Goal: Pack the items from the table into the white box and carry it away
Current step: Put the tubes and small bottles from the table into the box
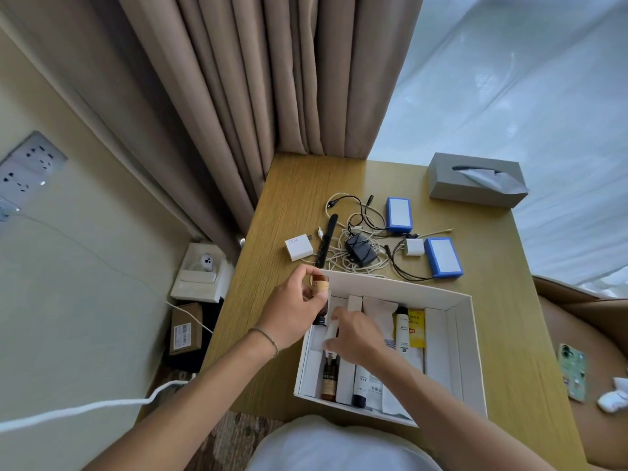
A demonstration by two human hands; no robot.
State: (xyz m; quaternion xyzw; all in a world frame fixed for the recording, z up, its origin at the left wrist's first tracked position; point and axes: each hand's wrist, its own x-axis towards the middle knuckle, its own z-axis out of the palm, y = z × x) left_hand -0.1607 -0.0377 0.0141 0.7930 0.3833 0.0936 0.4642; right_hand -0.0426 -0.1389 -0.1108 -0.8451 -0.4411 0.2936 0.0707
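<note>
The white box (pixel 465 334) sits open on the desk (pixel 292 205), bottles and tubes lined up inside. The left hand (pixel 295 311) pinches a brown bottle (pixel 321 290) at the box's far-left corner. The right hand (pixel 353 334) reaches inside, fingers (pixel 331 343) curled around a white tube (pixel 330 329). Chargers and cables (pixel 353 246) lie beyond.

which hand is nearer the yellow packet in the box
Right. The right hand is inside the white box, just left of the yellow packet; the left hand holds a brown bottle at the box's far-left corner.
</note>
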